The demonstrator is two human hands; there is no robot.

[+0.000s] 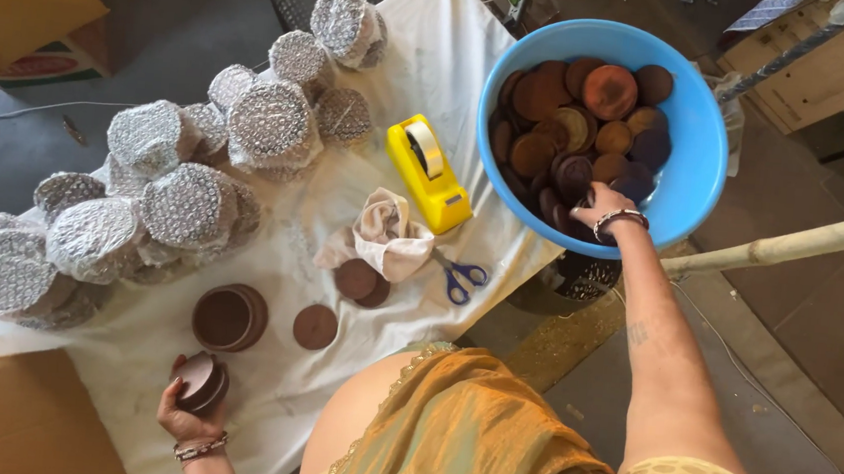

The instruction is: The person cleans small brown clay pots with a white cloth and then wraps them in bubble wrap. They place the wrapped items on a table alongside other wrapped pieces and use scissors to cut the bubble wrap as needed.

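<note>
Landmark for this report: the yellow tape dispenser (428, 172), standing on the white cloth (446, 58) that covers the worktop.

Right hand (600, 206) — reaches into the blue plastic basin (703, 139), which sits to the right of the dispenser, partly past the cloth's edge. The fingers curl down among the brown clay discs (572, 118) heaped inside. Whether the grip has closed on one of them cannot be told, as the fingertips are buried in the pile. Bangles circle the wrist.

Left hand (190, 404) — well below and left of the dispenser, at the near edge of the cloth. Its grip is closed around a small stack of brown clay lids (198, 380), fingers wrapped beneath, the stack tilted slightly.

Between that hand and the dispenser:
- a round brown clay bowl (227, 317), open side up, resting on the cloth;
- a single flat disc (315, 326) just right of the bowl;
- two overlapping discs (360, 282) directly under a crumpled beige rag (382, 236), which lies just below the dispenser;
- blue-handled scissors (459, 278), just right of the rag.

Left of the dispenser, a large cluster of round bundles wrapped in bubble film (188, 209) extends to the far left edge of the cloth — several are stacked on one another.
</note>
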